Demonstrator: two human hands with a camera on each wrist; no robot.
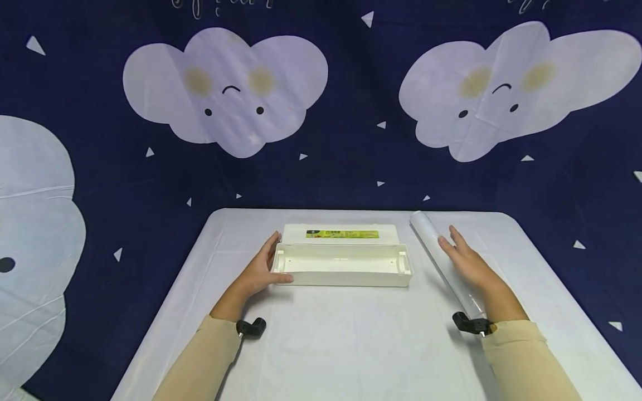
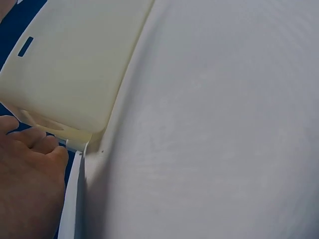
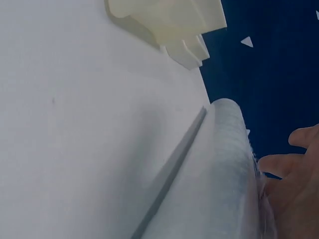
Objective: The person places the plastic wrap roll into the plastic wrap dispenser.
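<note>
A long cream-white cling film dispenser (image 1: pixel 341 278) stands in the middle of the table, its trough facing up and bare inside. Its lid (image 1: pixel 346 234), folded back behind it, carries a green-yellow label. My left hand (image 1: pixel 258 270) grips the dispenser's left end, thumb along the front and fingers round the side; the left wrist view shows curled fingers beside that end. To the right, a roll of cling film (image 1: pixel 441 256) lies slantwise on the table. My right hand (image 1: pixel 471 264) is at the roll's right side, fingers spread, thumb over or touching it; contact is hard to tell.
A white cloth covers the table (image 1: pixel 346 345). Behind it hangs a dark blue curtain (image 1: pixel 351 167) with white clouds and small triangles. Each wrist wears a black camera mount, the left one (image 1: pixel 252 327) and the right one (image 1: pixel 468 323).
</note>
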